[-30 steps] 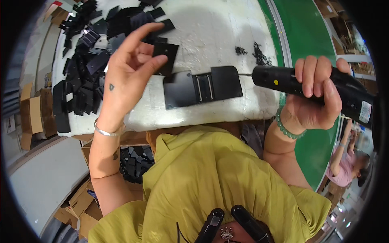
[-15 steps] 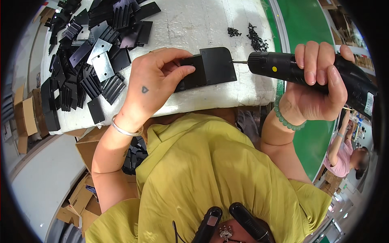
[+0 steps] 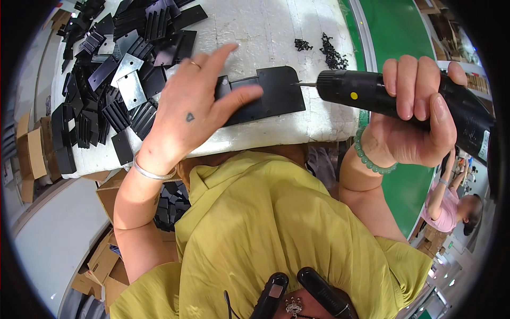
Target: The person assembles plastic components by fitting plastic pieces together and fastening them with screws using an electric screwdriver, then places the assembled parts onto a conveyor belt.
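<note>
One jumbled heap of mostly dark plates, perhaps dozens, lies leftmost. One left hand, fingers spread, grasping nothing, is over one black panel on the white table. Two small piles of screws follow, then one power screwdriver, clasped by one right hand.

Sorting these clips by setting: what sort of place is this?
Probably an assembly workshop: a heap of mostly dark plates and apparent screws on a white work surface, plus a handheld power screwdriver.
</note>
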### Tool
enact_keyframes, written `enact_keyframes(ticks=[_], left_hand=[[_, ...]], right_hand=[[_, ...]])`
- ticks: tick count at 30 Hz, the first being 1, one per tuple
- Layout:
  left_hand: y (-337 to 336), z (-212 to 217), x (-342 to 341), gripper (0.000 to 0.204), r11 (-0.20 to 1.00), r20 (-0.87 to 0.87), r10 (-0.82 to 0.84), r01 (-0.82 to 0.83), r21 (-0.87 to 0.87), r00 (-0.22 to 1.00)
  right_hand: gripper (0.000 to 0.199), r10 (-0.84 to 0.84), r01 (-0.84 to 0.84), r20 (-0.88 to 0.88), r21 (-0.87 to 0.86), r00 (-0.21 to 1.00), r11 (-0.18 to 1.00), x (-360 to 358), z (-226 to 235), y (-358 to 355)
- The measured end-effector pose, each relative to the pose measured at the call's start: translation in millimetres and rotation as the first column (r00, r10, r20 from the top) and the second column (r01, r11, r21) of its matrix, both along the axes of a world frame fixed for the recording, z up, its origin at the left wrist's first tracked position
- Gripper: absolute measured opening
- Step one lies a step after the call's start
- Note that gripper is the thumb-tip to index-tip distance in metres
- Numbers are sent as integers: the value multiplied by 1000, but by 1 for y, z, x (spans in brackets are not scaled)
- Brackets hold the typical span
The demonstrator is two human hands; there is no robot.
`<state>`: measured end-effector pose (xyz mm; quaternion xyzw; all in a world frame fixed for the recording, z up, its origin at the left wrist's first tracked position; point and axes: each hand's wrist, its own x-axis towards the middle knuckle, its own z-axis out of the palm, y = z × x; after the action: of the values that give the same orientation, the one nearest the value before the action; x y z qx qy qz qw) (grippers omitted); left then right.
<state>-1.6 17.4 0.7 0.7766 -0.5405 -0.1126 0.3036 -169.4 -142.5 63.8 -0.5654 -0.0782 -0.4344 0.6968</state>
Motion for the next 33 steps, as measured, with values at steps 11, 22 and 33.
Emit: enact_keyframes(ticks=[11,22,33], left_hand=[[-4,-18,4,40,990,-297,-53,90,112,953],[-6,-16,5,38,983,-313,-39,93,160,949],[-3,-17,4,40,988,-311,-21,67,140,950]], right_hand=[[42,164,-198,-164,-219,973,955,36,1,27],[36,92,-185,-304,-292,948,938,54,6,41],[24,42,-154,-420,-236,907,959,66,10,54]])
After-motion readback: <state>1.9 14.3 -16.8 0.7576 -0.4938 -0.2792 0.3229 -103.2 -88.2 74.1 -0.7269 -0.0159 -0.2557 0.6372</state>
